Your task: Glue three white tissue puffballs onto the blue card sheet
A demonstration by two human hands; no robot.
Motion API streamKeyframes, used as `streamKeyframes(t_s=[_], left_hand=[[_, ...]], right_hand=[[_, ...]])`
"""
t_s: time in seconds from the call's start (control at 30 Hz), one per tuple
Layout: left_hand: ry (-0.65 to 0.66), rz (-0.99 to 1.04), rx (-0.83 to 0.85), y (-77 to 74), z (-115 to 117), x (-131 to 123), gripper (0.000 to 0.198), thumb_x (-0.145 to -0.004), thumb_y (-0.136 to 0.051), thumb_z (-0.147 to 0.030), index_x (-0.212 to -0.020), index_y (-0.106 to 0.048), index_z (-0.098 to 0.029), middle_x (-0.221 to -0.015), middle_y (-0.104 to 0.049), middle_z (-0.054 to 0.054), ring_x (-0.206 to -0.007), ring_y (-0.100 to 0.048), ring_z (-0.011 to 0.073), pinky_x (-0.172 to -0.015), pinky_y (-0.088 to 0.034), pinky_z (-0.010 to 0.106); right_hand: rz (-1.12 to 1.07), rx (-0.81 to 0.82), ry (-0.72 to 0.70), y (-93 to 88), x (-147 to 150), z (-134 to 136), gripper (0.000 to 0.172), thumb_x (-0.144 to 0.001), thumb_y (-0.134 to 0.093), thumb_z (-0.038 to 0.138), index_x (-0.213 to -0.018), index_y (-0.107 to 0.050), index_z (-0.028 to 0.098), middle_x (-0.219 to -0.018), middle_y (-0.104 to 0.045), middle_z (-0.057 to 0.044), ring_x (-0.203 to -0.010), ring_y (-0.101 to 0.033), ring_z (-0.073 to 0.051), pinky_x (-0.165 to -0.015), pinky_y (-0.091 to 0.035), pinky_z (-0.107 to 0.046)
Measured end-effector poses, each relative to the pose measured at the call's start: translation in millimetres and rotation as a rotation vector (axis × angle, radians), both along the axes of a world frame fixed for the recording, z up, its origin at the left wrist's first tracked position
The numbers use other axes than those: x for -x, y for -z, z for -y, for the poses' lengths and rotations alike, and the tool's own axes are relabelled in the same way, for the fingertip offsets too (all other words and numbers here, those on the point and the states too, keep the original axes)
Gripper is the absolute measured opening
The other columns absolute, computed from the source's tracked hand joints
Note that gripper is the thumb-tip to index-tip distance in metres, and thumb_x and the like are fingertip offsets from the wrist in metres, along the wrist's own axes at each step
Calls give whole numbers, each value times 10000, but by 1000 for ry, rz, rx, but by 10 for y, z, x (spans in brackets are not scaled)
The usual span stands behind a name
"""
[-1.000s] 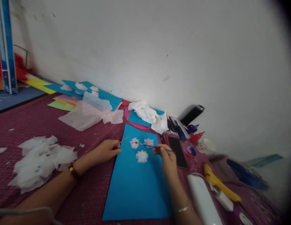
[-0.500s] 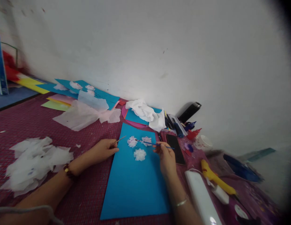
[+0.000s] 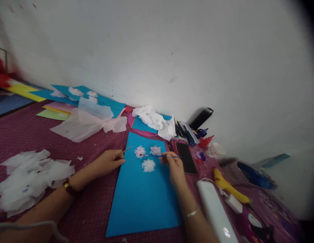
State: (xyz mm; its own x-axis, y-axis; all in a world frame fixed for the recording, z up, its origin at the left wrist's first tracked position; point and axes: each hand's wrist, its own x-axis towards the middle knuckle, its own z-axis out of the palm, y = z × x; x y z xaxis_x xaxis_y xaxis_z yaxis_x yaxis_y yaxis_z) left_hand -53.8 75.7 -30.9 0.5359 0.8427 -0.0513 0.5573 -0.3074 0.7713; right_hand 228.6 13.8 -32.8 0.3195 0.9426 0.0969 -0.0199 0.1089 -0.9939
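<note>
A blue sheet of card (image 3: 144,202) lies in front of me with three ruffled white paper flowers on its upper part. My right hand (image 3: 173,165) is closed on a thin blue paintbrush (image 3: 154,155), whose dark tip points left and meets the left flower (image 3: 140,152). The right flower (image 3: 155,150) is behind the brush, and both upper ones show purplish tints. The lower flower (image 3: 148,165) looks plain white. At the card's left edge my left hand (image 3: 111,162) pinches a thin wooden stick (image 3: 126,150) that slants up over the card.
Crumpled white tissue (image 3: 32,179) lies at left, tissue sheets (image 3: 81,125) and decorated blue cards (image 3: 101,101) behind. On the right are a phone (image 3: 187,158), a paper cup (image 3: 215,150), a yellow glue gun (image 3: 229,185) and a white power strip (image 3: 216,212). A wall rises behind.
The whole view has shifted slightly, so things sit a little further left. The brush tip has moved slightly down and across the left flower; both hands keep their grips.
</note>
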Motion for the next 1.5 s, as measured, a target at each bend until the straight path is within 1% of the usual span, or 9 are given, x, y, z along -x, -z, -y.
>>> streamKeyframes(t_s=[0.13, 0.33, 0.5, 0.67, 0.9, 1.17, 1.27, 1.37, 1.5], left_hand=[[-2, -7, -1, 36, -8, 7, 245, -759, -448, -412, -651, -396, -198, -635, -422, -26, -614, -404, 137, -586, -313, 238], [-1, -1, 21, -28, 7, -5, 273, -748, -449, -436, -630, -378, -201, -627, -403, -28, -600, -392, 133, -575, -306, 240], [-11, -8, 24, -83, 24, -22, 260, -728, -448, -433, -623, -396, -200, -620, -421, -24, -600, -411, 139, -581, -315, 247], [-182, -61, -54, -36, -1, -2, 212, -739, -440, -378, -623, -402, -204, -589, -463, -22, -587, -458, 150, -571, -306, 251], [-415, -159, -165, -29, -43, 45, 124, -742, -447, -250, -633, -408, -206, -564, -496, -20, -574, -489, 158, -566, -286, 256], [-362, -160, -153, -25, -78, 67, 169, -782, -448, -289, -643, -388, -214, -564, -472, -23, -554, -480, 158, -560, -286, 264], [-358, -150, -160, -20, -84, 67, 204, -790, -443, -302, -631, -343, -221, -562, -446, -29, -551, -463, 155, -560, -275, 267], [-355, -122, -160, 1, -90, 74, 233, -804, -429, -332, -632, -313, -226, -564, -424, -34, -550, -456, 153, -555, -266, 266], [-351, -108, -159, 34, -85, 83, 221, -811, -410, -348, -650, -329, -221, -586, -434, -31, -571, -473, 158, -567, -280, 265]], right_hand=[[-7, -41, 64, -17, 24, 15, 207, -825, -605, 388, -828, -707, 208, -735, -714, -31, -632, -617, -170, -667, -481, -303], [153, -22, -97, -73, 107, 28, 212, -827, -618, 383, -832, -734, 207, -751, -719, -38, -633, -626, -173, -681, -488, -308], [15, -56, 51, -74, -62, 3, 207, -823, -618, 390, -826, -717, 208, -733, -718, -31, -641, -625, -164, -659, -480, -291], [-104, 9, -10, -67, -194, -23, 201, -766, -664, 396, -751, -695, 197, -646, -701, -24, -584, -603, -160, -608, -464, -281], [-54, 20, -125, -15, -20, -23, 210, -801, -652, 407, -822, -721, 210, -663, -693, -13, -647, -628, -170, -647, -472, -279], [-136, 16, -20, -25, -114, -40, 184, -763, -685, 378, -764, -698, 195, -660, -702, -12, -544, -574, -132, -572, -442, -249], [-142, 43, -101, -33, -81, -17, 181, -786, -666, 378, -796, -708, 202, -690, -712, -16, -566, -589, -134, -588, -451, -251], [6, 67, -181, -38, -58, -2, 196, -807, -652, 374, -810, -726, 193, -696, -711, -28, -613, -614, -151, -626, -463, -267], [29, 22, -129, -36, -142, -13, 175, -806, -649, 354, -799, -718, 194, -610, -670, -3, -600, -608, -149, -627, -458, -265]])
